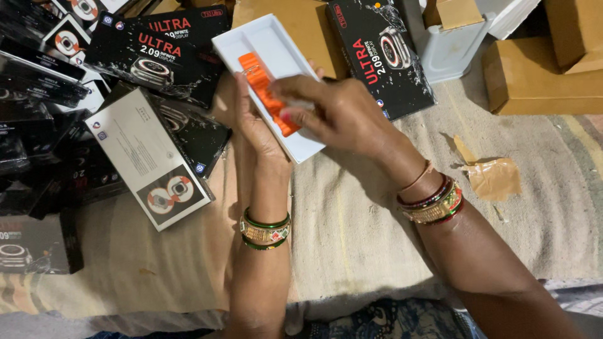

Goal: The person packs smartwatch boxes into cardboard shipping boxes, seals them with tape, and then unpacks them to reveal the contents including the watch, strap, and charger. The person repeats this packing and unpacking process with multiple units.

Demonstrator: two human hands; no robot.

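Black watch boxes lie heaped on the cloth-covered floor; the left hand closes around a white tray from beneath; the right hand pinches the orange strap lying in it, seemingly not yet fully seated.

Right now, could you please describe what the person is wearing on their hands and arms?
Both forearms are bare, without sleeves. The left hand has a stack of green and gold bangles at the wrist; the right hand has red, green and gold bangles plus a thin one.
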